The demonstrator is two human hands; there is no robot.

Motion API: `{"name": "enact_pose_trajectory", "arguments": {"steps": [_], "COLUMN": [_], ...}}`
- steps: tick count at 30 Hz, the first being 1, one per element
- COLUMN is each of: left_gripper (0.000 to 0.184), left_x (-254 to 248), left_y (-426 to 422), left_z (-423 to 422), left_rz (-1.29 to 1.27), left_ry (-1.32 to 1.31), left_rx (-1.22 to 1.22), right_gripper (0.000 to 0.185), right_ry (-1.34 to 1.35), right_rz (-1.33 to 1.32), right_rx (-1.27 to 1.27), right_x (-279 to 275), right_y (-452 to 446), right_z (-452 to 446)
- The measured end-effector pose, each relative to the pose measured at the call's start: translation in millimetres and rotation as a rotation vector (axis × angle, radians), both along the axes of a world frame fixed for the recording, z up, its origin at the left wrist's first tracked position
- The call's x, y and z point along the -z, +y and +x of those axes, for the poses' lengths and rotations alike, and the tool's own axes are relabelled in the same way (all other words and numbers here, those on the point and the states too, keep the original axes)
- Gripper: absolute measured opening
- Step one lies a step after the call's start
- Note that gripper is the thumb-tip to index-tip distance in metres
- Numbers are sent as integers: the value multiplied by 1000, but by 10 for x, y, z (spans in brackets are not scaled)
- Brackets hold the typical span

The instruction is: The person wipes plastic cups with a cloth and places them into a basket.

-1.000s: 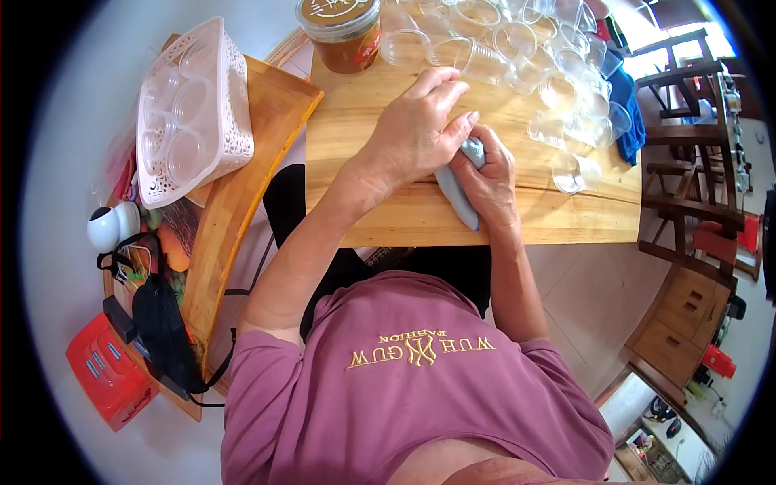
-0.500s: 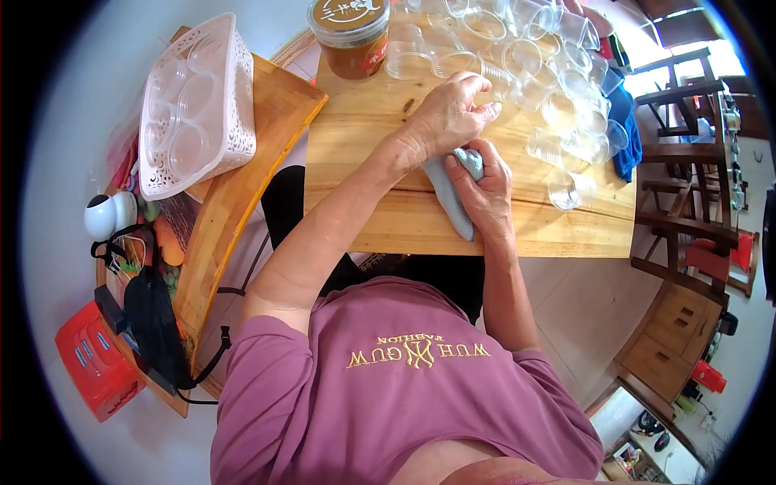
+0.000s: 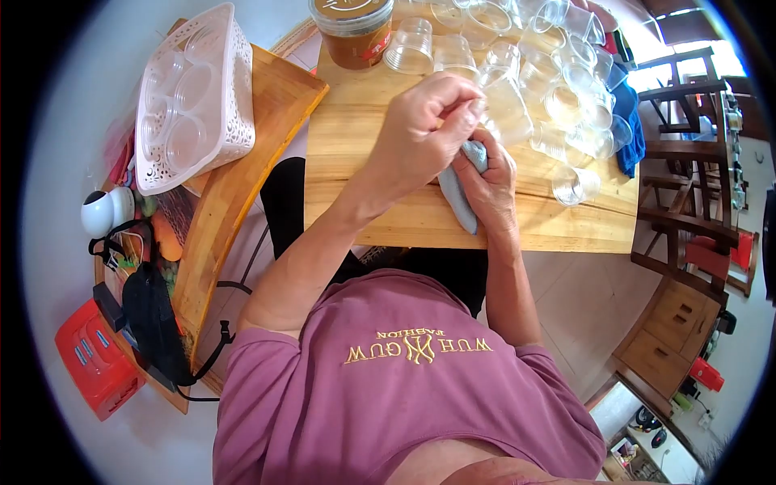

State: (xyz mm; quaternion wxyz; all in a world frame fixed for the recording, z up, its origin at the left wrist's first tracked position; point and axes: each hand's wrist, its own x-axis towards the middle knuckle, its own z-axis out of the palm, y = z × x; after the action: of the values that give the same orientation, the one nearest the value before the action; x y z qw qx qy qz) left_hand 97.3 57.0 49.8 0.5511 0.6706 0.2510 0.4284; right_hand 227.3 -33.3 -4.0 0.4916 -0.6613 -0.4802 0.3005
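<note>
My left hand (image 3: 432, 121) is raised over the table with its fingers curled closed. Whatever they may hold is hidden. Just beyond its fingertips a clear plastic cup (image 3: 508, 115) lies tilted, and I cannot tell whether the fingers touch it. Below and to the right, my right hand (image 3: 491, 174) is closed around a light blue cloth (image 3: 458, 202), whose end hangs down toward the table's front edge. Many more clear cups (image 3: 566, 101) crowd the back and right of the wooden table (image 3: 356, 162). A single cup (image 3: 575, 187) lies on its side at the right.
A brown lidded tub (image 3: 353, 36) stands at the back left of the table. On a wooden stand to the left, a white basket (image 3: 238, 121) holds several clear cups. Blue fabric (image 3: 629, 133) hangs at the table's right edge, with dark chairs (image 3: 683, 153) beyond.
My left hand has risen, closer to the camera, and its fingers have curled in more. A clear cup now shows beside its fingertips. My right hand stays on the cloth.
</note>
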Motion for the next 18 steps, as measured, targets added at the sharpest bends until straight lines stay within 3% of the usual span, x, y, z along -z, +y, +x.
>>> {"name": "enact_pose_trajectory", "arguments": {"steps": [1,3,6,11,15,18], "left_gripper": [8,6,8,8,13,11], "left_x": [-19,-25,-96,206,381,426], "left_y": [-37,-76,-209,-341,-425,-439], "left_z": [-61,-251,-587,-883,-886,-872], "left_rz": [-110,-39,-248,-411,-452,-475], "left_ry": [-95,-116,-207,-229,-267,-327], "left_rx": [-21,-49,-69,-133,-193,-171], "right_gripper": [23,24,24,24,22,25], "right_ry": [1,34,4,-23,138,542], "right_rz": [-1,2,19,18,12,23], "right_rx": [1,3,-1,37,112,164], "right_x": [-6,-21,5,-93,-139,-262], "right_y": [-7,-15,6,3,-10,-63], "right_z": [-5,-20,-1,-50,-11,-21]}}
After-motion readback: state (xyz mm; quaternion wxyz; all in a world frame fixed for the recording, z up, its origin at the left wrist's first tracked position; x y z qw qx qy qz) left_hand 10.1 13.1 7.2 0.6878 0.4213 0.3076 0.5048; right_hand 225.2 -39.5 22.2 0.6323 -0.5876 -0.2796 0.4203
